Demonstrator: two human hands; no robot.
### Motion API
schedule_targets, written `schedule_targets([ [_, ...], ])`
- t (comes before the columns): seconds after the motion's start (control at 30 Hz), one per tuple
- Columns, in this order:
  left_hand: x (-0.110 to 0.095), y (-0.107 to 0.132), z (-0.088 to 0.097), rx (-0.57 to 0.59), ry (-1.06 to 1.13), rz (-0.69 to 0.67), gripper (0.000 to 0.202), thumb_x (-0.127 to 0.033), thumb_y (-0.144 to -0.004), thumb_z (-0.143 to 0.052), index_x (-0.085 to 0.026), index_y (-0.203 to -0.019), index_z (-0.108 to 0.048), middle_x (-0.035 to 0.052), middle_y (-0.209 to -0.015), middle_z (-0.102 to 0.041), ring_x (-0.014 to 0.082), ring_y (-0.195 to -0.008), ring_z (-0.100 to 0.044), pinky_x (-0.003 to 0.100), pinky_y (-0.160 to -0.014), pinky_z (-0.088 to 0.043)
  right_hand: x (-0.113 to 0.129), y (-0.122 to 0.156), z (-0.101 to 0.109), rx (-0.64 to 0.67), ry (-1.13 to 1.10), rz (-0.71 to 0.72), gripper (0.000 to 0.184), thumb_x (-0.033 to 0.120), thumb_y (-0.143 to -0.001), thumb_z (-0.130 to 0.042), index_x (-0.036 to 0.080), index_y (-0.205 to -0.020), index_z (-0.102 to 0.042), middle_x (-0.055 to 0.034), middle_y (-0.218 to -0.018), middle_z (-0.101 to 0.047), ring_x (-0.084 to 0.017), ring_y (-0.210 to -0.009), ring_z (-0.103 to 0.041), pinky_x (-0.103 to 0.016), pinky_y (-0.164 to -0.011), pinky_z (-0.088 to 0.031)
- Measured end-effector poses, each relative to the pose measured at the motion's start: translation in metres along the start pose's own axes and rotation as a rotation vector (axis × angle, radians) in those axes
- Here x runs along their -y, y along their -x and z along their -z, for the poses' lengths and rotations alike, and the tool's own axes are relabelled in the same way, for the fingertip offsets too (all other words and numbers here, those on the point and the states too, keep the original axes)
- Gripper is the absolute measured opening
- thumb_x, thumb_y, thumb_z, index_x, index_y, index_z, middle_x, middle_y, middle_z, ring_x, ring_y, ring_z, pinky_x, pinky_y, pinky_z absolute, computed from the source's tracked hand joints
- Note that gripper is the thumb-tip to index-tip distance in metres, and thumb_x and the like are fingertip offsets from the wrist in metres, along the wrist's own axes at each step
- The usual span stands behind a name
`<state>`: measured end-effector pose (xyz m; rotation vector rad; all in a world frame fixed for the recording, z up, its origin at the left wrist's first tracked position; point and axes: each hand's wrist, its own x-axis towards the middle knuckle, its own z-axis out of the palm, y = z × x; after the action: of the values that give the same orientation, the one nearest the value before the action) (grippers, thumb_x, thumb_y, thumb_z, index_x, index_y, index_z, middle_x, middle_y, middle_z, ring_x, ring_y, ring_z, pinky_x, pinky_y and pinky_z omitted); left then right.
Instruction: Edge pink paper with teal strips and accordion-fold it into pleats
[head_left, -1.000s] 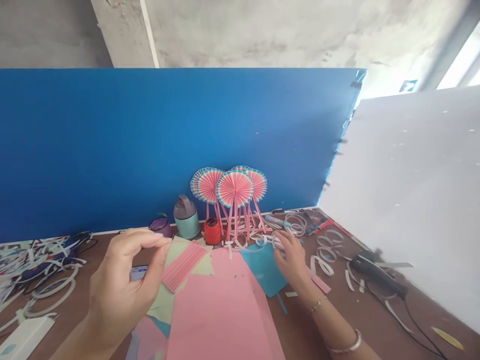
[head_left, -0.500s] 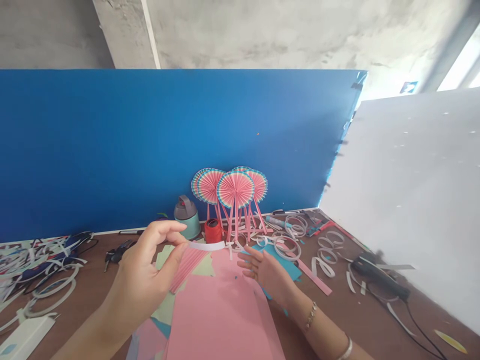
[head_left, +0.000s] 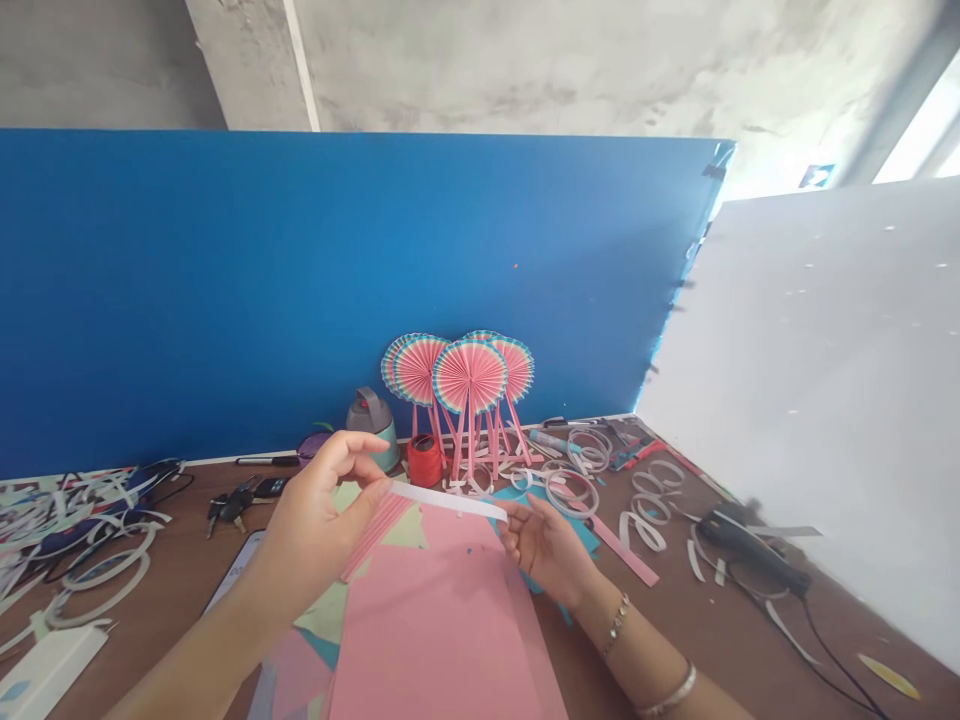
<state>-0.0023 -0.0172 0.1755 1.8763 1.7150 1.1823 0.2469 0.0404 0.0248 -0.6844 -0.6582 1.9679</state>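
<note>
A narrow white paper strip [head_left: 448,500] stretches between my two hands above the pink paper. My left hand [head_left: 334,500] is closed, pinching its left end between thumb and finger. At the other end, my right hand [head_left: 551,548] is turned palm up with curled fingers closed on the strip's tip. Below lies a stack of pink paper sheets [head_left: 442,640]. A pink pleated paper piece [head_left: 375,535] sits just behind my left hand, on pale green paper [head_left: 326,612].
Several pink pleated fans [head_left: 470,378] stand against the blue partition [head_left: 225,300], beside a red spool [head_left: 425,460] and a teal flask [head_left: 386,440]. White strip coils [head_left: 574,493] and a black glue gun [head_left: 754,550] lie right; keys [head_left: 231,505] and tangled strips [head_left: 105,570] lie left.
My right hand has moved slightly right and its fingers have taken the strip's free end. The strip now spans both hands. A phone's edge shows beside my left forearm.
</note>
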Motion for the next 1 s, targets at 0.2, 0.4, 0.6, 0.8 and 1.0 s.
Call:
schedule_targets([
  [0.2, 0.049, 0.0, -0.004, -0.002, -0.03, 0.117, 0.026, -0.033, -0.073, -0.05, -0.022, -0.096, -0.051, -0.0019, -0.068, -0.064, 0.0196, -0.073, -0.062, 0.032, -0.072, -0.045, -0.001, -0.001, 0.007, -0.113, 0.291, 0.088, 0.019, 0.026, -0.062, -0.076, 0.015, -0.072, -0.065, 0.0015, -0.063, -0.059, -0.007, -0.053, -0.05, -0.018, -0.053, -0.04],
  [0.4, 0.101, 0.023, -0.018, 0.05, -0.042, 0.261, 0.028, -0.031, -0.072, -0.049, -0.021, -0.099, -0.049, -0.0036, -0.063, -0.061, 0.0182, -0.065, -0.059, 0.031, -0.068, -0.043, -0.008, 0.001, 0.001, -0.174, 0.726, 0.132, 0.025, 0.039, -0.065, -0.07, 0.016, -0.067, -0.06, 0.0029, -0.06, -0.054, -0.01, -0.054, -0.047, -0.022, -0.053, -0.037],
  [0.6, 0.139, 0.047, -0.043, 0.009, 0.045, 0.357, 0.028, -0.029, -0.071, -0.048, -0.021, -0.097, -0.049, -0.0046, -0.063, -0.059, 0.0184, -0.064, -0.062, 0.03, -0.065, -0.044, -0.022, 0.0, -0.003, -0.206, 0.941, 0.238, 0.021, 0.038, -0.073, -0.055, 0.018, -0.069, -0.055, 0.0037, -0.061, -0.05, -0.011, -0.054, -0.046, -0.023, -0.052, -0.036],
  [0.8, 0.146, 0.061, -0.055, 0.003, 0.002, 0.378, 0.024, -0.025, -0.071, -0.044, -0.024, -0.095, -0.049, -0.0053, -0.064, -0.057, 0.0169, -0.062, -0.062, 0.028, -0.062, -0.045, -0.032, -0.003, 0.004, -0.234, 1.087, 0.252, 0.014, 0.032, -0.073, -0.05, 0.019, -0.072, -0.053, 0.0026, -0.059, -0.056, -0.014, -0.056, -0.053, -0.026, -0.056, -0.039],
  [1.0, 0.141, 0.062, -0.057, 0.068, -0.121, 0.422, 0.024, -0.022, -0.074, -0.043, -0.025, -0.097, -0.047, -0.0045, -0.068, -0.059, 0.0171, -0.065, -0.062, 0.027, -0.063, -0.045, -0.036, -0.002, 0.01, -0.27, 1.22, 0.211, 0.032, 0.028, -0.074, -0.046, 0.018, -0.103, -0.051, 0.0046, -0.062, -0.056, -0.015, -0.057, -0.053, -0.026, -0.056, -0.039],
])
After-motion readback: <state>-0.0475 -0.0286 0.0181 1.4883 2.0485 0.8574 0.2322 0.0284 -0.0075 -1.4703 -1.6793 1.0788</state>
